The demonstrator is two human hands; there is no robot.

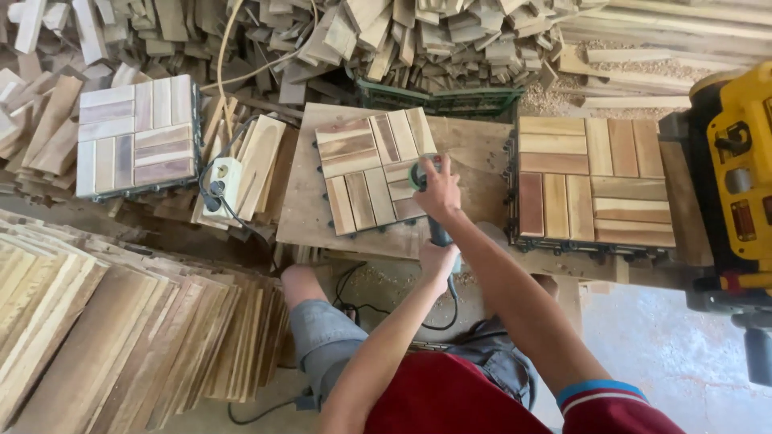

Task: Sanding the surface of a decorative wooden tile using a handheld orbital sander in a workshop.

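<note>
While the sander (426,201) rests on the wooden tile (374,169) at the board's (470,153) middle, the right hand (438,191) presses closed on its head and the left hand (438,261) grips its handle nearer.

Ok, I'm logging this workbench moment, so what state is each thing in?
Right hand: pressed on the grinder's head.
Left hand: gripping its handle.
Grinder: resting on the middle tile.
Middle tile: flat, slats up, on a board.
Right tile: flat, untouched.
Left tile: atop a stack.
</note>
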